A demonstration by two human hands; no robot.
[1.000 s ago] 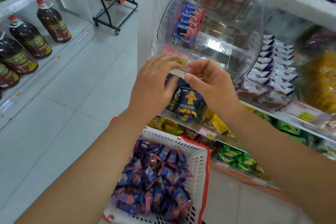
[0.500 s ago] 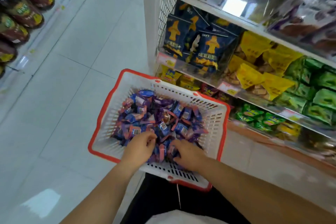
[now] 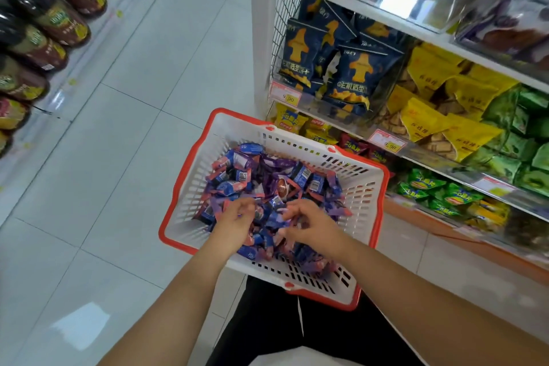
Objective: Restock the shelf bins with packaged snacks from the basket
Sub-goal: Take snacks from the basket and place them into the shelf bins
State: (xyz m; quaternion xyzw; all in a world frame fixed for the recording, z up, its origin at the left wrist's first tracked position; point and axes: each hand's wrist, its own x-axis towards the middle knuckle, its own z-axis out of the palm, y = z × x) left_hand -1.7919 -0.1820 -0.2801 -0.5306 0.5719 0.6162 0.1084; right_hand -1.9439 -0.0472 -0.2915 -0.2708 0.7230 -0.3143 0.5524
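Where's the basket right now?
In the head view the basket sits low and centre, on the floor side of the shelf, just below the dark blue snack bags. Both hands are down in its pile of small purple and blue packets.

Basket (image 3: 190,187) perforated white plastic (red rim); snack packets (image 3: 237,184) glossy foil; floor tiles (image 3: 124,157) smooth, shiny.

Bright overhead light, floor (image 3: 80,324) glare, bowed edges, slight motion blur
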